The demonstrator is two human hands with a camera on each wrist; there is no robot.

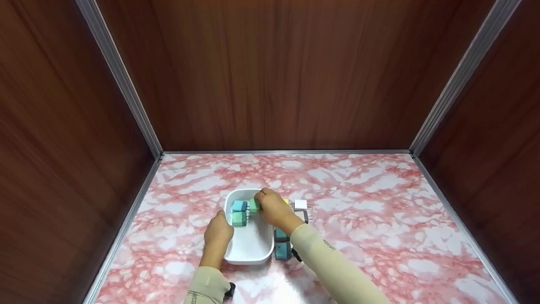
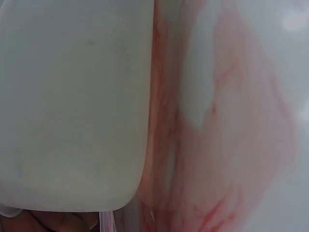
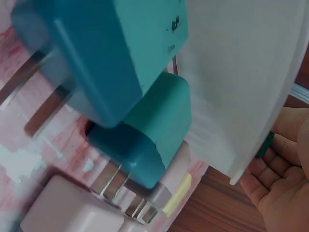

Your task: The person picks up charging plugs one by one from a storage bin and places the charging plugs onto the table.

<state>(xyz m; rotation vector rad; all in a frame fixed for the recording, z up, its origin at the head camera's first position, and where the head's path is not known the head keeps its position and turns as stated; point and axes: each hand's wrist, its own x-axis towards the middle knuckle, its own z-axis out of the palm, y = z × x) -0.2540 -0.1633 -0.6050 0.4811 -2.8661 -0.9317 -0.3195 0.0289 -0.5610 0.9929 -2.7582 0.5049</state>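
A white plastic tub (image 1: 252, 249) stands on the table. My left hand (image 1: 219, 230) grips its left rim; in the left wrist view some fingers (image 2: 58, 221) show below the tub wall. My right hand (image 1: 276, 210) reaches over the far right part of the tub and pinches a green plug charger (image 1: 254, 205) inside it. Beside that one in the tub lie a blue charger (image 1: 239, 205) and a light green charger (image 1: 239, 218), prongs toward the right. In the right wrist view the green charger (image 3: 264, 145) is mostly hidden by the tub wall and fingers.
Outside the tub's right wall stand a blue charger (image 1: 282, 250), a teal charger (image 1: 281, 234), a white charger (image 1: 301, 204) and a yellow one (image 1: 286, 201), partly behind my right arm. Brown wood-look panels (image 1: 287, 76) enclose the red-and-white marbled table (image 1: 363, 236).
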